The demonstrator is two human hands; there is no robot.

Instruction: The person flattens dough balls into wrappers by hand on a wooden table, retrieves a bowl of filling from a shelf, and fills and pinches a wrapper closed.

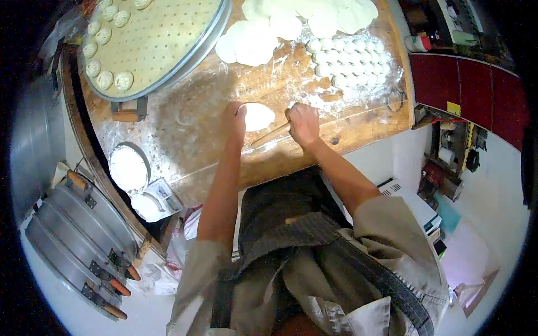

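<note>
A white round of rolled dough [260,117] lies on the floury wooden table in front of me. My left hand [236,119] is closed on its left edge, with the thumb on top. To the right, my right hand [304,122] wraps round one end of a thin wooden rolling pin [271,135]. The pin slants down and left from that hand, on the near side of the dough round. Beyond my hands lie flat dough wrappers [251,43] in overlapping piles. Small dough pieces [352,60] stand in close rows at the right.
A large round steamer tray [162,33] with several pleated buns [124,80] takes up the table's far left. Near the left edge are a bowl of flour [128,168] and a small scale [163,193]. Stacked metal steamers [84,224] stand below left; dark red cabinets [473,89] are at right.
</note>
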